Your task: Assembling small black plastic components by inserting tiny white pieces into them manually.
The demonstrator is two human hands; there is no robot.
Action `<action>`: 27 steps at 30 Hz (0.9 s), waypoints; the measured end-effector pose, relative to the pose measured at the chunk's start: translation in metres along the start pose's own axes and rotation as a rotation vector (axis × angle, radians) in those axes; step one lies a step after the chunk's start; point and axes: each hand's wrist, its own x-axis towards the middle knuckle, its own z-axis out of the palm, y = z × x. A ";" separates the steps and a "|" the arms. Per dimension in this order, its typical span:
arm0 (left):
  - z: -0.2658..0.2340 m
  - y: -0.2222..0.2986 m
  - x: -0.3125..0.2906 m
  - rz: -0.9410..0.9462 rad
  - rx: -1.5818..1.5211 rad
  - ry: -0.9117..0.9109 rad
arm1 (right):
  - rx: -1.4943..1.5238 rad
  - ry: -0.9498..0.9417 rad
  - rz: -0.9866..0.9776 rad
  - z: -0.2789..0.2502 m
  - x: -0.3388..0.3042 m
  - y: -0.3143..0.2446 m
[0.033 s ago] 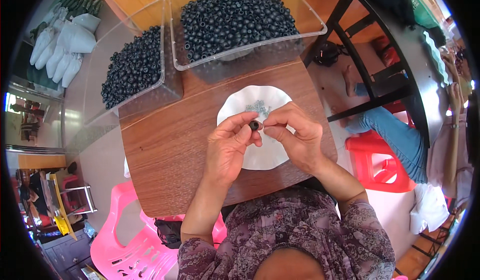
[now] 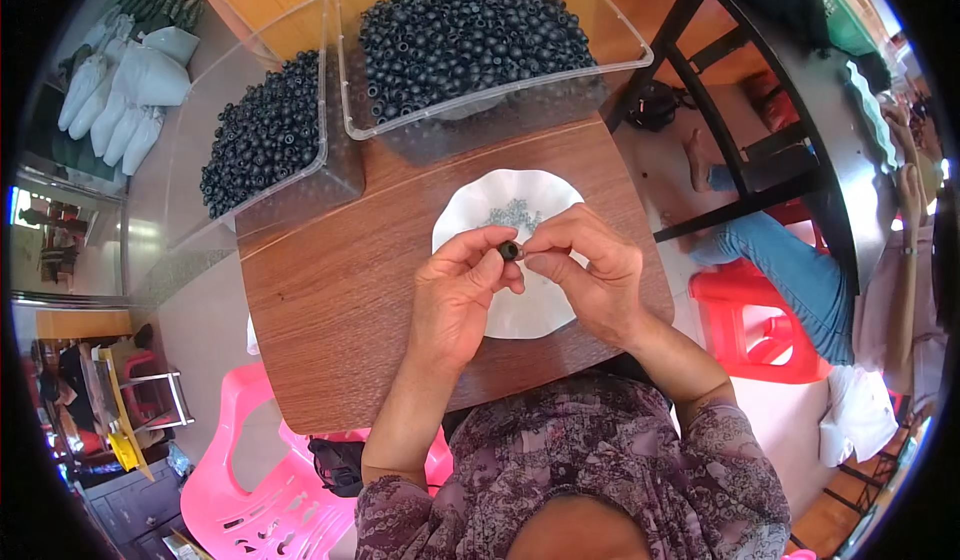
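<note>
Wearing a loose top (image 2: pixel 600 460) in grey-purple floral print, short sleeves (image 2: pixel 735 440) ending above the elbows, forearms bare.

Wooden table (image 2: pixel 330 290), pink chair (image 2: pixel 240 490), red stool (image 2: pixel 745 310)

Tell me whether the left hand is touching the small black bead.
Touching. The head view shows the left hand pinching the black bead between its fingertips, with no gap.

No visible change; hands (image 2: pixel 530 280) same pose.
</note>
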 end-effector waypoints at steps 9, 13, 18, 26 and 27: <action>-0.002 -0.011 -0.001 0.002 -0.065 0.051 | -0.092 0.008 -0.057 0.001 -0.001 0.000; -0.001 -0.016 -0.002 0.025 -0.063 0.071 | -0.107 0.000 -0.032 0.004 -0.003 0.004; 0.003 -0.023 -0.005 0.089 -0.017 0.100 | -0.118 -0.001 -0.053 0.006 -0.004 0.006; 0.001 -0.025 -0.006 0.174 0.063 0.088 | -0.119 -0.028 -0.061 0.006 -0.006 0.005; 0.000 -0.024 -0.006 0.151 0.033 0.079 | -0.120 -0.028 -0.060 0.006 -0.005 0.005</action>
